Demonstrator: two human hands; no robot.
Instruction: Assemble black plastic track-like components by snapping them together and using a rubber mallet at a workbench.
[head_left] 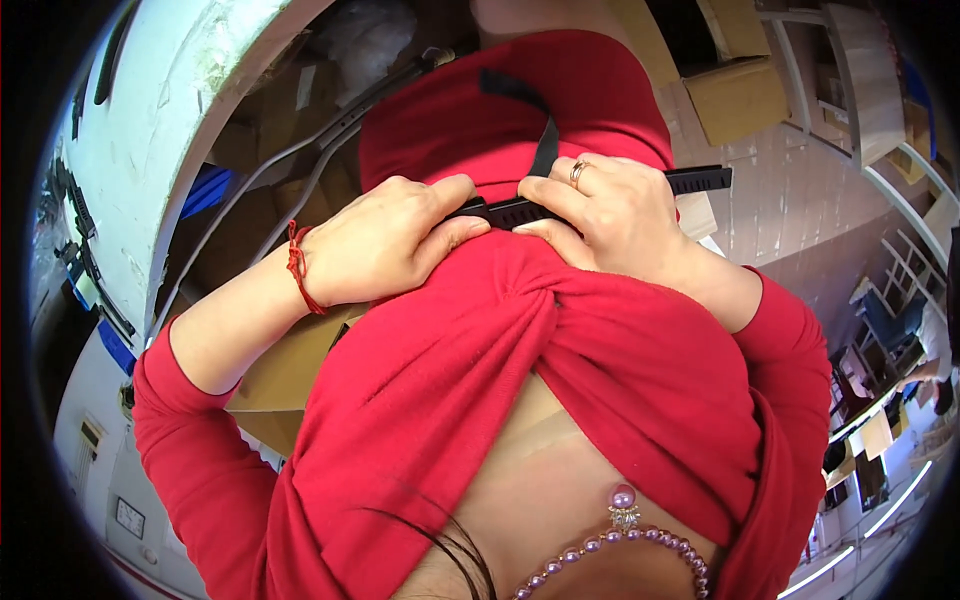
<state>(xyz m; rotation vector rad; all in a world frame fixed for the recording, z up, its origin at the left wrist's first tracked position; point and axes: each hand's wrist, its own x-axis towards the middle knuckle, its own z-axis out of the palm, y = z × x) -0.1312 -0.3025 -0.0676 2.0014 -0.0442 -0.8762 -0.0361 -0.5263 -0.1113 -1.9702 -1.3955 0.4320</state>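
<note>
A long, narrow black plastic strip with slots lies across my lap, over red clothing. My left hand pinches its left part between thumb and fingers. Gripping it further along is my right hand, with thumb below and fingers above; the strip's right end sticks out beyond that hand. A flat black strap rises from beside the right fingertips and curls away over my lap. Whether the strap is joined to the strip is hidden by my fingers.
To the left stands a pale worktable with a worn edge and several dark parts on it. Metal bars run beneath it. A cardboard box sits at the far right, near shelving. Another person shows at the right rim.
</note>
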